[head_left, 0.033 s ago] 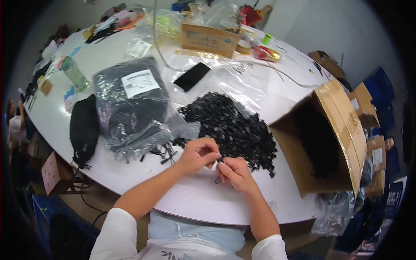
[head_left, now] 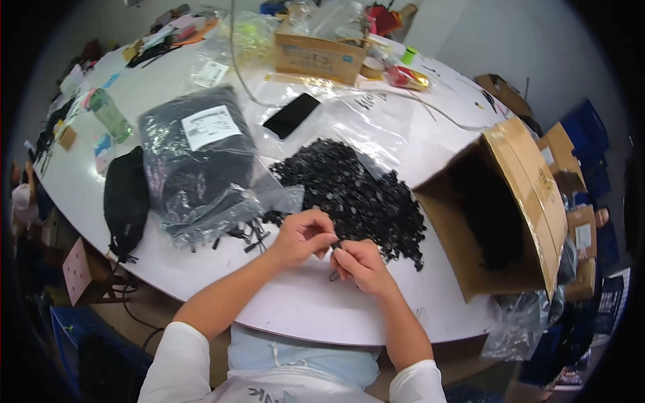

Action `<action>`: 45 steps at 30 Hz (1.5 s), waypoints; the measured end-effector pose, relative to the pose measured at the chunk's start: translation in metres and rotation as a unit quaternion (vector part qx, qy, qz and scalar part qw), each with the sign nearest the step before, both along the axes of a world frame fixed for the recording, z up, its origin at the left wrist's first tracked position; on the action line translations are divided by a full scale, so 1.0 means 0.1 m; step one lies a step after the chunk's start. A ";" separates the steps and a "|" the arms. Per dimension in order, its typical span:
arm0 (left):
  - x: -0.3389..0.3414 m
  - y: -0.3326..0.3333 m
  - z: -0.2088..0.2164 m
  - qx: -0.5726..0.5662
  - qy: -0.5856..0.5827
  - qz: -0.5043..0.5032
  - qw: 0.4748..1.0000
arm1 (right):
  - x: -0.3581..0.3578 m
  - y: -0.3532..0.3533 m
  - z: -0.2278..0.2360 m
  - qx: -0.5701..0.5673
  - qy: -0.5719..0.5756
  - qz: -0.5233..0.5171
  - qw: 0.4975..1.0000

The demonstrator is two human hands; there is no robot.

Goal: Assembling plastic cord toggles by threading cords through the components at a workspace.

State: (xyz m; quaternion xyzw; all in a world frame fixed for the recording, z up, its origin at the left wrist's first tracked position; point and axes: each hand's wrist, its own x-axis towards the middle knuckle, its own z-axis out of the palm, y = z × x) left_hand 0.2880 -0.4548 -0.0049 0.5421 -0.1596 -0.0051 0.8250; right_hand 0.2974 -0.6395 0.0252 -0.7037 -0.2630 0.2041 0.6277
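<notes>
My left hand (head_left: 306,238) and my right hand (head_left: 361,263) meet above the table near its front edge. Pinched between their fingertips is a small black piece (head_left: 336,246), too small to name. A bit of dark cord (head_left: 334,275) shows under my right fingers. Just beyond my hands spreads a heap of small black plastic parts (head_left: 342,191). Several black corded pieces (head_left: 254,236) lie left of my left hand, by a clear plastic bag (head_left: 195,171) packed with dark goods.
An open cardboard box (head_left: 531,195) lies on its side at the right, dark contents within. A black drawstring pouch (head_left: 127,201) rests at the left. Farther back are a black phone (head_left: 291,115), a bottle (head_left: 109,115), a cable (head_left: 236,64) and a cardboard carton (head_left: 319,59).
The whole view has shifted slightly, so the table's things sit a little more to the left and higher. My hands keep the same pinch on the small piece.
</notes>
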 end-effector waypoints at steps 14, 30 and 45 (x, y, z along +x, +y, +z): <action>-0.06 -0.10 -0.02 0.230 -0.209 0.212 0.927 | -0.03 0.02 -0.06 0.083 0.053 0.037 0.994; 0.00 -0.02 0.13 0.321 -0.196 0.112 0.920 | 0.00 0.05 -0.11 0.050 0.022 0.007 0.998; 0.10 0.21 0.09 0.331 -0.238 0.081 0.910 | 0.08 -0.13 0.05 0.028 0.129 0.111 0.985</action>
